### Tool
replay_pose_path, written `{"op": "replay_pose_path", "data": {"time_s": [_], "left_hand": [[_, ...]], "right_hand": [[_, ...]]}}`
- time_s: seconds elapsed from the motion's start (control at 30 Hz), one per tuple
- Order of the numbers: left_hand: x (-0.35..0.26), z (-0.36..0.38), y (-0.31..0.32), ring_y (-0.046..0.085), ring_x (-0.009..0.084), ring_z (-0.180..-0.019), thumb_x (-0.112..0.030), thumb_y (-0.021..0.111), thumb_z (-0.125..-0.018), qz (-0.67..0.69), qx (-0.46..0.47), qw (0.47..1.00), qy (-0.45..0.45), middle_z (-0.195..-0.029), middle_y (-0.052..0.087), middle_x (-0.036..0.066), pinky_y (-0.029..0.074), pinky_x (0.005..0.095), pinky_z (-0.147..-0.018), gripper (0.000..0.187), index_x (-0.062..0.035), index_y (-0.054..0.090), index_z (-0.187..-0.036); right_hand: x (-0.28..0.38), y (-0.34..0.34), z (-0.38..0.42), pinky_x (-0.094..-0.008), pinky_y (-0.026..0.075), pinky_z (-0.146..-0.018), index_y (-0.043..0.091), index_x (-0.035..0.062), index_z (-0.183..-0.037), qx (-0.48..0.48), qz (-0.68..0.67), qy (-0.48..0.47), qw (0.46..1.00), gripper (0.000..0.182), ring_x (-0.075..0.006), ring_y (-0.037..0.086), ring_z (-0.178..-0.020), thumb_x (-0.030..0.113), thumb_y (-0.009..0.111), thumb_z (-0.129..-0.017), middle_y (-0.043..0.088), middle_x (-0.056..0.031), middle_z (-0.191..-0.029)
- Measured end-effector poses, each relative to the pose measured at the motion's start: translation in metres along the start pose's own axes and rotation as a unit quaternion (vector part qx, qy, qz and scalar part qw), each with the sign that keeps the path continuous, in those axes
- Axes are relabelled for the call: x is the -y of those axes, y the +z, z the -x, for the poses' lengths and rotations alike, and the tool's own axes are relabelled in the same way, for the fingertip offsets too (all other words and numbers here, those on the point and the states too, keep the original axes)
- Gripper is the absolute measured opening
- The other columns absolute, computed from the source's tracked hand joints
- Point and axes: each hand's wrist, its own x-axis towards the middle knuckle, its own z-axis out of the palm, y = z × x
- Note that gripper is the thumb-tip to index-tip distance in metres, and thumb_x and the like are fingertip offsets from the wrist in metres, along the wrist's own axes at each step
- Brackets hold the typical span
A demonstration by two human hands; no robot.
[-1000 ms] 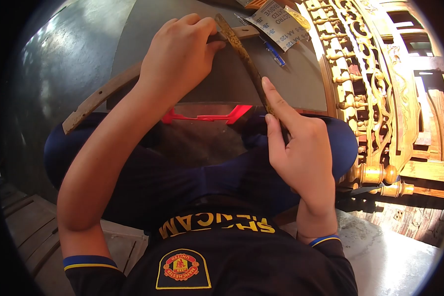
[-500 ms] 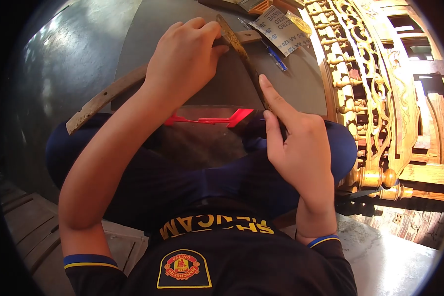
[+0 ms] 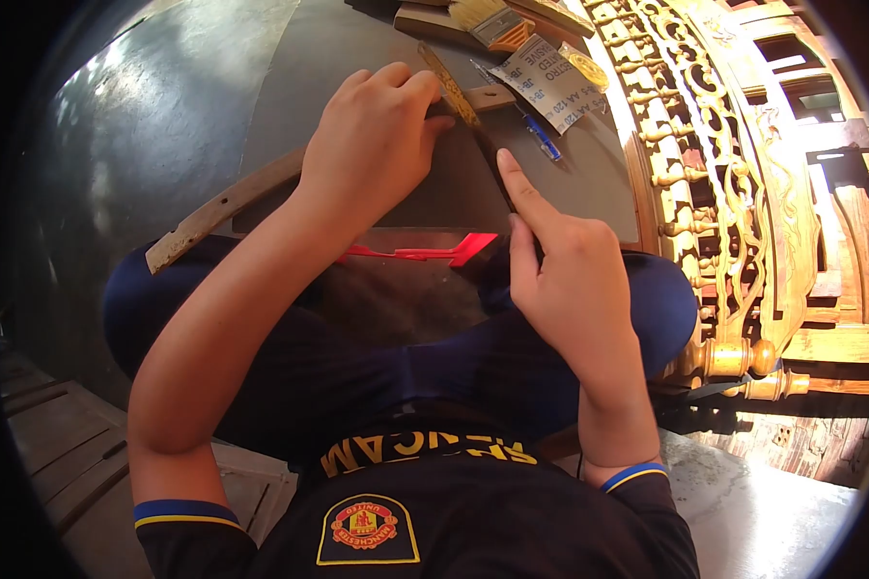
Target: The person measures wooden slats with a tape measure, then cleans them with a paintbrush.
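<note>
A long curved wooden piece (image 3: 224,200) runs under my left forearm, with a hole near its left end. My left hand (image 3: 381,135) is closed around its middle, and its right end shows beyond the fingers. Slanting across the wood beside my left fingers is a narrow, yellow-stained metal file (image 3: 462,104). My right hand (image 3: 572,275) grips the file's near end, the index finger stretched along it and the thumb at its side. The contact between file and wood is partly hidden by my left hand.
Sandpaper (image 3: 550,85), a blue pen (image 3: 543,138) and a paintbrush (image 3: 492,24) lie on the grey board (image 3: 589,183). Carved wooden furniture (image 3: 734,183) stands along the right. A red plastic object (image 3: 425,254) sits between my knees.
The view has tilted slightly, so the scene sits lower and more of the paintbrush shows. My right hand and the file have shifted slightly forward and left across the wood.
</note>
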Motion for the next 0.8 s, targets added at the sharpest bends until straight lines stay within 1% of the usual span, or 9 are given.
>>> {"op": "replay_pose_path", "data": {"time_s": [0.07, 0.17, 0.27, 0.33, 0.4, 0.5, 0.6, 0.7, 0.8], "left_hand": [[0.000, 0.000, 0.000, 0.068, 0.0373, -0.090, -0.015, 0.081, -0.089, -0.006, 0.001, 1.000, 0.003, -0.095, 0.070, 0.012, 0.054, 0.0473, -0.080, 0.019, -0.0027, 0.070, -0.098], [-0.001, -0.001, -0.003, 0.068, 0.0374, -0.090, -0.014, 0.082, -0.088, 0.006, 0.012, 1.000, -0.004, -0.095, 0.071, 0.012, 0.054, 0.0472, -0.081, 0.019, -0.0028, 0.070, -0.099], [0.000, 0.000, 0.000, 0.068, 0.0375, -0.091, -0.013, 0.081, -0.088, 0.008, -0.002, 1.000, -0.001, -0.096, 0.071, 0.012, 0.054, 0.0473, -0.081, 0.019, -0.0027, 0.070, -0.099], [0.000, 0.001, 0.001, 0.068, 0.0375, -0.091, -0.013, 0.081, -0.088, 0.008, -0.003, 1.000, -0.001, -0.096, 0.071, 0.012, 0.054, 0.0475, -0.081, 0.019, -0.0028, 0.070, -0.099], [0.002, 0.002, 0.000, 0.068, 0.0375, -0.091, -0.014, 0.081, -0.089, 0.005, -0.006, 1.000, -0.006, -0.096, 0.071, 0.012, 0.054, 0.0476, -0.081, 0.019, -0.0030, 0.070, -0.099], [0.000, 0.000, 0.000, 0.068, 0.0374, -0.091, -0.015, 0.081, -0.089, 0.001, 0.000, 1.000, -0.004, -0.096, 0.071, 0.012, 0.054, 0.0477, -0.081, 0.019, -0.0033, 0.071, -0.100], [-0.003, -0.002, -0.002, 0.068, 0.0373, -0.091, -0.015, 0.081, -0.089, 0.002, 0.009, 1.000, -0.009, -0.096, 0.071, 0.012, 0.054, 0.0477, -0.081, 0.019, -0.0032, 0.071, -0.100], [-0.002, 0.001, -0.002, 0.068, 0.0372, -0.091, -0.016, 0.081, -0.089, 0.003, 0.012, 1.000, -0.010, -0.096, 0.070, 0.012, 0.054, 0.0477, -0.081, 0.019, -0.0027, 0.071, -0.100], [0.001, 0.000, 0.000, 0.068, 0.0371, -0.091, -0.016, 0.081, -0.090, 0.002, -0.001, 1.000, -0.002, -0.095, 0.070, 0.012, 0.054, 0.0476, -0.082, 0.020, -0.0026, 0.071, -0.100]], "right_hand": [[0.002, 0.013, -0.021, -0.0509, 0.051, -0.064, 0.064, 0.0107, -0.150, -0.006, 0.041, -0.016, 0.999, 0.055, -0.0432, 0.065, -0.063, 0.004, 0.064, -0.096, 0.068, -0.0242, -0.075], [0.002, 0.022, -0.047, -0.0534, 0.051, -0.066, 0.065, 0.0092, -0.148, -0.019, 0.046, -0.021, 0.999, 0.052, -0.0440, 0.066, -0.066, 0.005, 0.063, -0.097, 0.067, -0.0239, -0.074], [0.003, 0.011, -0.027, -0.0512, 0.052, -0.067, 0.064, 0.0089, -0.150, 0.007, 0.049, -0.017, 0.999, 0.054, -0.0442, 0.067, -0.067, 0.003, 0.063, -0.096, 0.067, -0.0237, -0.073], [0.000, 0.007, 0.005, -0.0503, 0.053, -0.067, 0.063, 0.0092, -0.151, -0.026, 0.005, -0.028, 0.999, 0.056, -0.0442, 0.067, -0.068, 0.002, 0.063, -0.096, 0.067, -0.0236, -0.073], [0.002, 0.000, 0.018, -0.0497, 0.055, -0.064, 0.059, 0.0022, -0.153, -0.009, 0.014, -0.028, 0.999, 0.060, -0.0393, 0.070, -0.066, 0.003, 0.062, -0.093, 0.066, -0.0208, -0.068], [0.006, -0.002, -0.002, -0.0496, 0.055, -0.065, 0.059, 0.0019, -0.152, 0.024, 0.022, -0.018, 0.999, 0.060, -0.0396, 0.070, -0.066, 0.003, 0.062, -0.093, 0.066, -0.0208, -0.067], [-0.001, 0.017, -0.041, -0.0510, 0.051, -0.064, 0.062, 0.0100, -0.152, -0.011, 0.038, -0.032, 0.999, 0.057, -0.0444, 0.066, -0.065, 0.000, 0.063, -0.096, 0.066, -0.0240, -0.074], [-0.002, 0.011, -0.033, -0.0517, 0.051, -0.065, 0.062, 0.0096, -0.152, 0.003, 0.023, -0.028, 0.999, 0.056, -0.0443, 0.065, -0.065, 0.001, 0.064, -0.096, 0.066, -0.0240, -0.073], [-0.005, 0.003, 0.009, -0.0506, 0.055, -0.066, 0.059, 0.0039, -0.153, -0.015, 0.005, -0.048, 0.999, 0.060, -0.0414, 0.069, -0.067, 0.004, 0.064, -0.093, 0.067, -0.0209, -0.070]]}}
